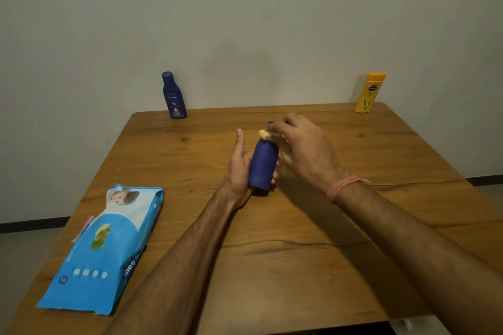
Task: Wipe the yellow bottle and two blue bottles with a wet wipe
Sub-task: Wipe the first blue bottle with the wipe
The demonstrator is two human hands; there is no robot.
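Blue bottle (263, 164) being held above the middle of the wooden table (313, 266), gripped in the left hand (241, 168), fingers curled round it. Wet wipe (265, 134) being pinched against its neck by the right hand (304, 148). Standing at the far edge: second blue bottle (174, 96) left, yellow bottle (369, 93) right. Lying near left: wipes pack (106, 250).

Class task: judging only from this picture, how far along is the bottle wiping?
In hand: the left hand holds a blue bottle while the right hand rubs a wipe at its neck. Seemingly left: the other blue bottle and the yellow bottle stand untouched by the wall; whether either is already wiped can't be told.
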